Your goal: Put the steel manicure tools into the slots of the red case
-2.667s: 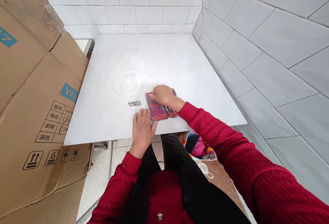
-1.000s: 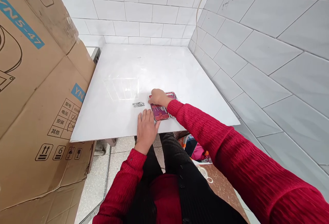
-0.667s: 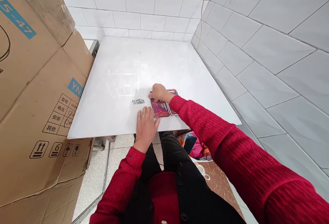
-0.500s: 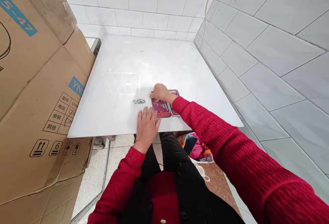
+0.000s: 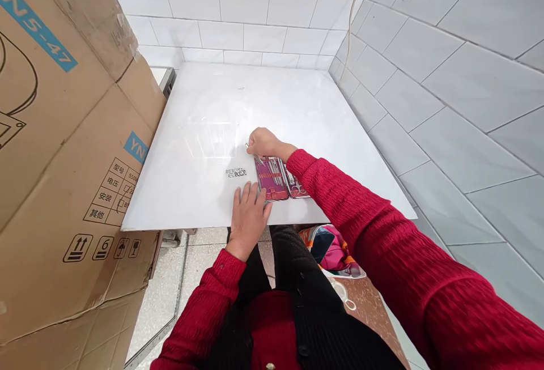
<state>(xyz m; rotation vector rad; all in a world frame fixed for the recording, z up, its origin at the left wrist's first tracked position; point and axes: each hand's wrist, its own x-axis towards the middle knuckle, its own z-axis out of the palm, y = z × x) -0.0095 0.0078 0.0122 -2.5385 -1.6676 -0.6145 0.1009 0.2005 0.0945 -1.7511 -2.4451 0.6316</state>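
Observation:
An open manicure case (image 5: 272,180) with a purple-red inside lies near the table's front edge. Slim metal tools sit in its left half, and scissors (image 5: 302,188) show in the right half, partly behind my right sleeve. Just above the case's top edge, my right hand (image 5: 264,142) pinches a small metal manicure tool (image 5: 259,159); its exact kind is hidden by the fingers. My left hand (image 5: 250,211) lies flat with fingers spread, thumb and fingertips by the case's lower left corner. Left of the case rest small silvery patterned pieces (image 5: 236,173), too small to name.
The white tabletop (image 5: 204,98) meets tiled walls at the back and right. A tall cardboard box (image 5: 85,149) stands along the left side. Below the front edge, at right, a bag with pink cloth (image 5: 334,248) sits on a brown surface.
My right hand has lifted from over the case's left half to just above its top edge, with a metal tool now showing in the fingers. The left hand stays flat.

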